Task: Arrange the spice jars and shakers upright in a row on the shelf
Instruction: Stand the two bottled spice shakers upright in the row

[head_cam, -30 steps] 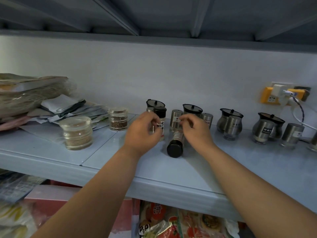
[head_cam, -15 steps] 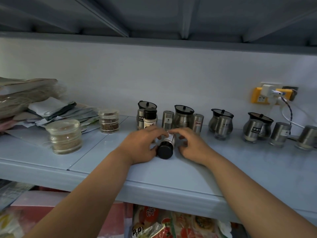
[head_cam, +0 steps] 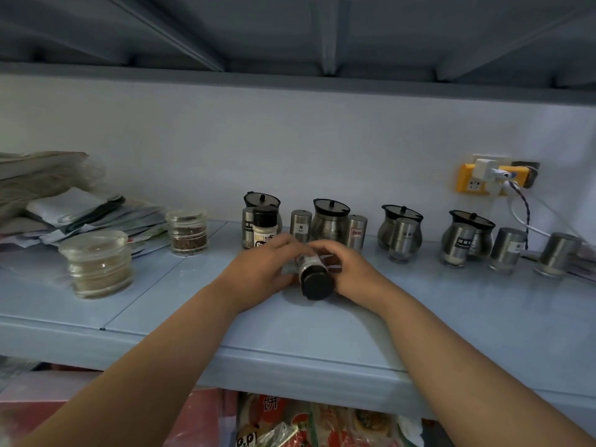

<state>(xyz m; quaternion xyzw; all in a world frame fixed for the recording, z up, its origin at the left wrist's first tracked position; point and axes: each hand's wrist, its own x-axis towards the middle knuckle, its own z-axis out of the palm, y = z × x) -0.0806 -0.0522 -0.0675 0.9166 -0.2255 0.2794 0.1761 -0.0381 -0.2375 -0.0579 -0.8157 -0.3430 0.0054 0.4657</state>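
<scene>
A spice bottle with a black cap (head_cam: 314, 279) lies on its side on the pale blue shelf (head_cam: 451, 317), cap toward me. My left hand (head_cam: 261, 272) and my right hand (head_cam: 350, 272) both grip it, one on each side. Behind them an upright white bottle with a black cap (head_cam: 264, 225) stands in front of a steel shaker. Further steel shakers (head_cam: 300, 224) and round steel pots with black lids (head_cam: 329, 217) stand upright in a row along the wall to the right.
Two glass jars stand at the left, a large one (head_cam: 96, 262) and a smaller one (head_cam: 189, 232). A pile of packets (head_cam: 80, 214) lies behind them. A yellow wall socket with plug and cable (head_cam: 483, 179) is at the right. Snack bags show below the shelf.
My left hand let go of the upright white bottle and came down onto the lying bottle. Both hands now hold that bottle, drawn slightly toward the shelf's front.
</scene>
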